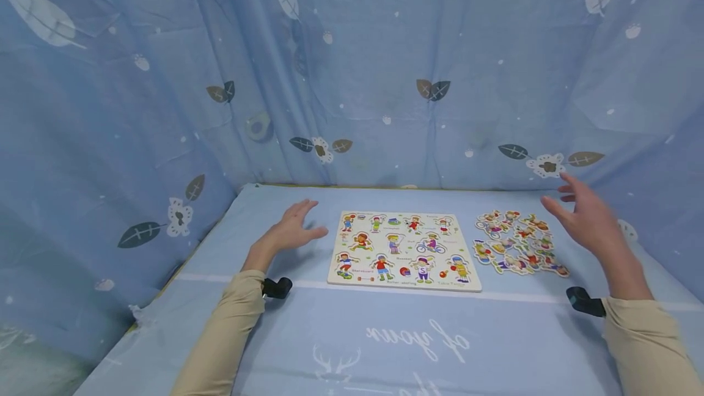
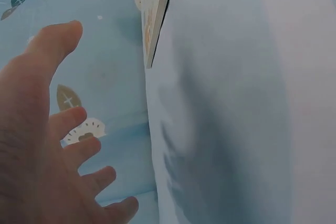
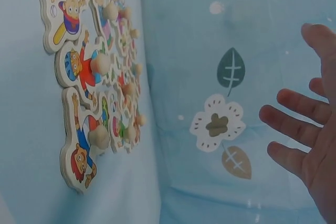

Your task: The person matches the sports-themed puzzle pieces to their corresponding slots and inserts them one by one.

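Puzzle board point(image 1: 407, 252) lies flat on the bench point(image 1: 495, 341), just below the centre of the head view, between the hands, its long axis running left to right. The left hand point(image 1: 288, 230) is nearer; the right hand point(image 1: 588, 220) hangs beside the knobbed pieces point(image 1: 517, 261). Both hands are empty, well apart, fingers spread. The board looks pale, printed with children at sports.

Blue all round, with bright bursts

From here the curtain point(image 1: 357, 47) is blue, printed with white flowers and brown and dark-green leaves. The table point(image 1: 517, 335) wears paler blue, crossed by a white stripe. The cream board point(image 1: 404, 252) carries multicoloured children; the loose pieces point(image 3: 76, 66) show red, blue and yellow. The sleeves point(image 1: 228, 329) are beige, the wrist cameras point(image 1: 278, 288) black.
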Demonstrator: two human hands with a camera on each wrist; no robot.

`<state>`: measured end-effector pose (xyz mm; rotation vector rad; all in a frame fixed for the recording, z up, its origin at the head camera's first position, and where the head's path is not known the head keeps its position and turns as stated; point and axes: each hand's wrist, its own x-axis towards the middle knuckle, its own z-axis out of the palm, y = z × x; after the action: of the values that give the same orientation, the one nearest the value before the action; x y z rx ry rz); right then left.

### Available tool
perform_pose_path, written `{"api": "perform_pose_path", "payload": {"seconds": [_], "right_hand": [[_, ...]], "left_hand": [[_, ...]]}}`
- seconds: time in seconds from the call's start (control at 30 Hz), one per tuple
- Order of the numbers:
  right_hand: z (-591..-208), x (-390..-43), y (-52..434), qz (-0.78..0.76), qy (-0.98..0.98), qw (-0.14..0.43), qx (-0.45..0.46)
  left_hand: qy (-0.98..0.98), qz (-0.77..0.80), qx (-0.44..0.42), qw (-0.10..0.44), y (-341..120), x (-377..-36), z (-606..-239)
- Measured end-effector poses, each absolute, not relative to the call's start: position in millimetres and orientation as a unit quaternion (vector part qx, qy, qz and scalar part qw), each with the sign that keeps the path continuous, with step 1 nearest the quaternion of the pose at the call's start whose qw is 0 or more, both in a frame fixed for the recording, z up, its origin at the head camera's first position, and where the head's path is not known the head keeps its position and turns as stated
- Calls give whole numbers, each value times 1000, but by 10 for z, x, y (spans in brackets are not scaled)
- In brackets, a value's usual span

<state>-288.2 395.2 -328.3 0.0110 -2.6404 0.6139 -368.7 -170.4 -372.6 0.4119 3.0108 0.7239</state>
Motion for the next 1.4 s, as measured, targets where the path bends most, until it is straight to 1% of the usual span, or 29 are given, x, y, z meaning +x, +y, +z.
{"api": "perform_pose_path", "payload": {"seconds": [0.2, 0.33, 0.77, 1.1, 1.4], "right_hand": [[-3279, -2896, 3898, 225, -952, 208, 20], [-3298, -2907, 3887, 228, -954, 194, 23], [-3340, -2957, 3758, 242, -956, 165, 35], [-3394, -2994, 3622, 239, -959, 140, 57], [-3452, -3027, 3523, 239, -963, 107, 68]], "left_hand": [[964, 226, 132, 37, -1707, -3704, -3755], [966, 218, 132, 53, -1684, -3711, -3776], [966, 213, 131, 64, -1587, -3656, -3805], [956, 228, 152, 99, -1565, -3693, -3884], [952, 227, 169, 118, -1538, -3672, -3893]]}}
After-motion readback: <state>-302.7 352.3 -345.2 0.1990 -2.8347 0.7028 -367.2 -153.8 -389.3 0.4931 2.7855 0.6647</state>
